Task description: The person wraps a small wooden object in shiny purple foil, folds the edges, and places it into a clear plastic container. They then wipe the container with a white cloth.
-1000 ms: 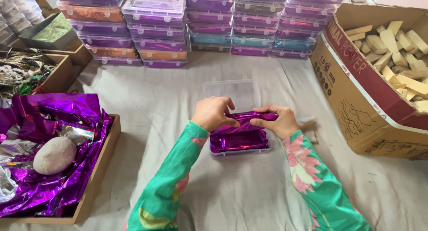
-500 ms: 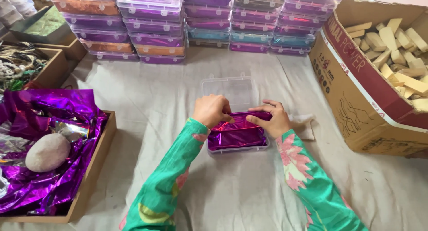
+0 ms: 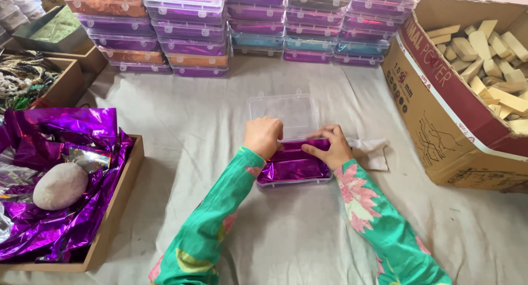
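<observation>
Both hands have shifted slightly toward the far edge of the purple foil since a second ago, the box itself unmoved on the pale cloth [image 3: 308, 235]. The left hand [image 3: 263, 136] is curled, knuckles up, pressing down on the foil lining [image 3: 291, 165] at the back left corner of the shallow clear plastic box [image 3: 294, 180]; the right hand [image 3: 329, 147] lies with fingers spread flat along the back edge, pinning the foil there. The box's clear hinged lid [image 3: 286, 112] lies open flat just beyond the hands.

The thin foil could tear or spring back out of the corners if pressed unevenly, and a bunched fold at the hinge could likely keep the lid from seating. A white scrap [image 3: 371, 152] lies just beside the right hand and could get caught in.

Near left, a wooden tray [image 3: 113, 219] holds loose purple foil and a rounded stone [image 3: 60, 186], well apart. The cardboard carton [image 3: 440, 125] of pale wooden blocks hems in the right. Bare cloth lies open ahead of the lid up to the stacked filled boxes [image 3: 220, 32] at the far edge.
</observation>
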